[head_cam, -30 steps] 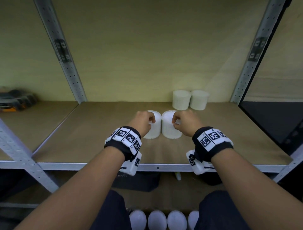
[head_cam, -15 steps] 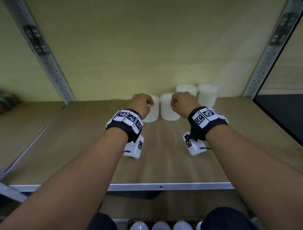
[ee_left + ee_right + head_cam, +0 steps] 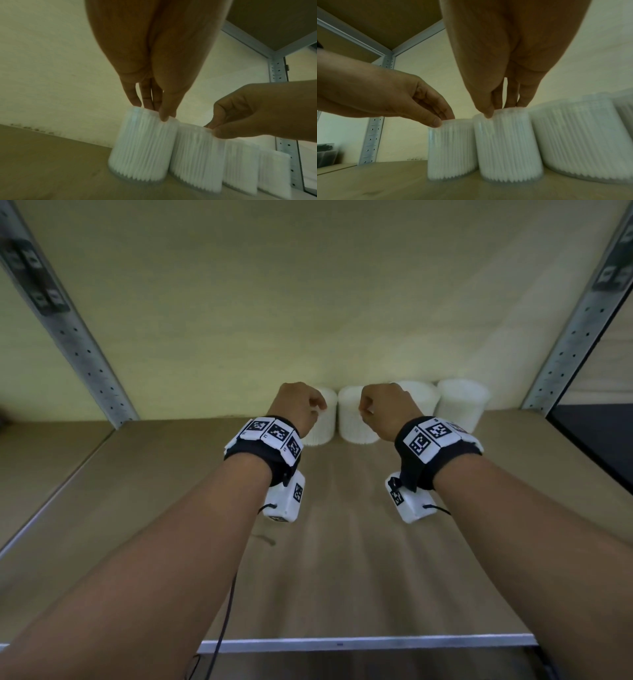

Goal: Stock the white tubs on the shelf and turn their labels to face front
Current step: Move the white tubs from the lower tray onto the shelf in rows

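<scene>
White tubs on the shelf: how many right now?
4, in a row along the back wall. The left hand pinches the leftmost tub, the right hand the second tub. The third tub and fourth tub stand untouched. Nothing suggests hidden ones.

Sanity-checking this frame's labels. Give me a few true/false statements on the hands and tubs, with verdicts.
1. Four white tubs stand in a row at the back of the shelf. True.
2. The left hand pinches the top rim of the leftmost tub. True.
3. The right hand holds the rightmost tub. False: it pinches the second tub from the left.
4. The two held tubs lie on their sides. False: they stand upright.
5. A printed label shows on the held tubs. False: none is visible.
</scene>
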Tool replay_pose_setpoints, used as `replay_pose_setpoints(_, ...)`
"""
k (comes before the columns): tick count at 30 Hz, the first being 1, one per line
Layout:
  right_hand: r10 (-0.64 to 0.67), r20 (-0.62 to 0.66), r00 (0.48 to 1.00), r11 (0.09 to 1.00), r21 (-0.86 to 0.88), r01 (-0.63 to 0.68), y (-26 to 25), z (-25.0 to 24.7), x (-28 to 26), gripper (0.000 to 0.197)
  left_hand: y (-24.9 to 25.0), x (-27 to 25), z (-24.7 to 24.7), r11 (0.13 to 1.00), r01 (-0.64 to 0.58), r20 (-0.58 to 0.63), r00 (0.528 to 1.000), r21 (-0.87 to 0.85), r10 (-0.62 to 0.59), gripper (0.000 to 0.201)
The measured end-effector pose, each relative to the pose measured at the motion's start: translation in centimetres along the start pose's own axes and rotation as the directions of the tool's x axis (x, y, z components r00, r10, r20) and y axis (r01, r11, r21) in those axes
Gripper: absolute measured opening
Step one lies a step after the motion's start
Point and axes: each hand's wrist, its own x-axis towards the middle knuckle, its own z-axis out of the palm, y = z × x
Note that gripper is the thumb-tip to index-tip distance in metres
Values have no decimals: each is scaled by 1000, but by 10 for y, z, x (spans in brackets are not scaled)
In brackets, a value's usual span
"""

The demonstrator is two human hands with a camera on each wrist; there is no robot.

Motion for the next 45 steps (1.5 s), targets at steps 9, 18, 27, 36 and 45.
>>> replay_pose_setpoints(9,25,-14,1000,1000,-13,-25,6,4,11,19,0,10,12,999,-4,-56,998,-33,2,27)
replay_pose_setpoints(18,0,22,1000,998,57,-1,6,-8,-22,37,5,-22,-4,1000,-28,83,996,9,27,42)
replay_pose_setpoints(27,25,38,999,999,25,-26,-7,-31,-112,43,44,-116,-33,999,40,151,988,37,-45,45)
replay_pose_setpoints(36,96,93,991,994,43,-100,-9,-54,-223,38,90,-216,-37,1000,22,181,983,19,-25,44)
replay_pose_setpoints(45,156,175,972,986,31,-164,1,-45,-317,35,114,-305,-4,1000,22,288,958,-2,-20,43)
